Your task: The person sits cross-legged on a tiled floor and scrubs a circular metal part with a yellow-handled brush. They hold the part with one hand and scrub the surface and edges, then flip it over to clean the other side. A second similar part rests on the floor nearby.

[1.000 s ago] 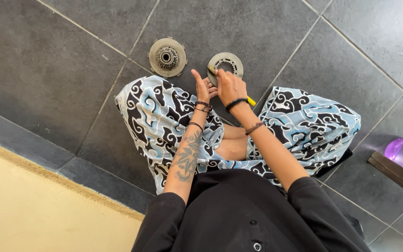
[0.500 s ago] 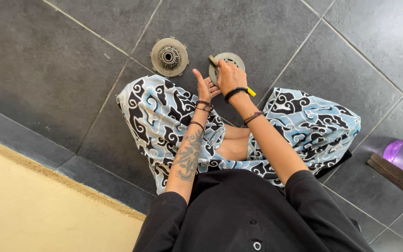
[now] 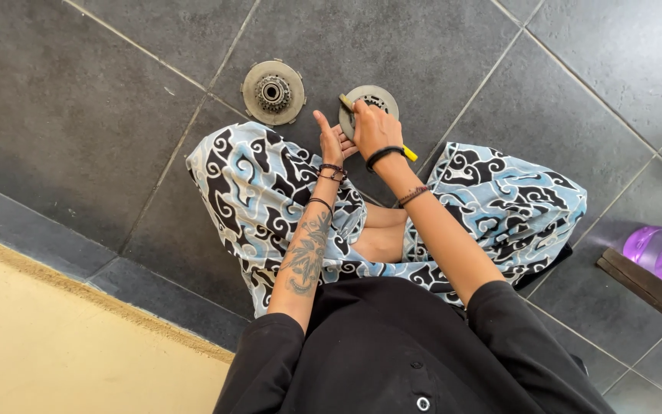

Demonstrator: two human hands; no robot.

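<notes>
Hands shifted slightly: right hand [image 3: 375,129] still grips yellow-handled tool [image 3: 408,153] on disc [image 3: 369,100]; left hand [image 3: 329,142] steadies, thumb raised.

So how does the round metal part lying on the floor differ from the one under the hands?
The free disc lies alone on the tile floor, untouched and fully in view, its toothed hub showing. The held disc is half covered by the right hand, with a yellow-handled tool on it and the left hand beside it. Both are round, grey, worn metal.

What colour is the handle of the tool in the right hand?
Yellow; the tool handle pokes out below the right hand, seen in the head view.
</notes>
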